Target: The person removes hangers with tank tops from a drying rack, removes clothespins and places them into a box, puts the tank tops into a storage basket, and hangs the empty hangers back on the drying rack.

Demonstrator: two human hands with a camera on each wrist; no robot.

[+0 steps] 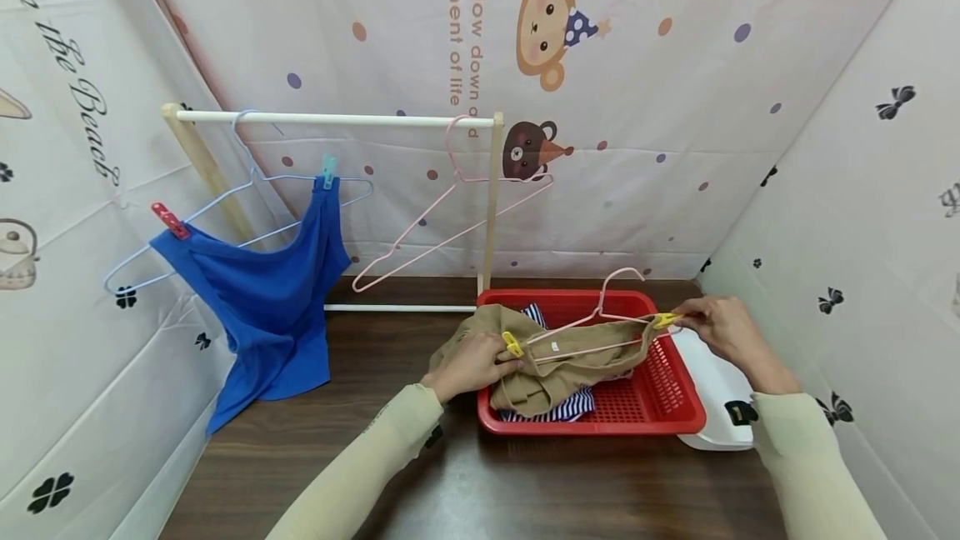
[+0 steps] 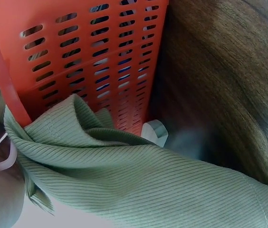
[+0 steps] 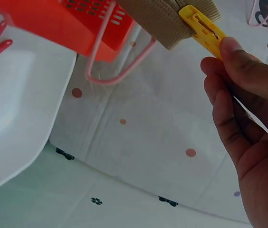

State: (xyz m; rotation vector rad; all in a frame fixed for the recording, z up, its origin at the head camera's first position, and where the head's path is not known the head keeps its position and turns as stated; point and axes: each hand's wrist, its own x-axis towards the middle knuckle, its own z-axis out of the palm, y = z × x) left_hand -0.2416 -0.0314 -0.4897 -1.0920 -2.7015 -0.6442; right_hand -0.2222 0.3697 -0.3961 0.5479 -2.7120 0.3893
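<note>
My sleeves show at the bottom; my left hand pinches the brown cloth, my right hand a yellow peg, likely to stretch the cloth along the pink hanger over the red basket, right of centre.

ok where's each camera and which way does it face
Head: worn on the head, facing forward and down at the rack, red basket and khaki garment; left hand, right hand and sleeves show.
Left wrist: worn there, facing the basket's slotted side, ribbed cloth and tabletop; part of the left hand shows at left.
Right wrist: worn there, facing a yellow clip on the garment; the right hand shows large.
Shared: head and right wrist show that clip.
</note>
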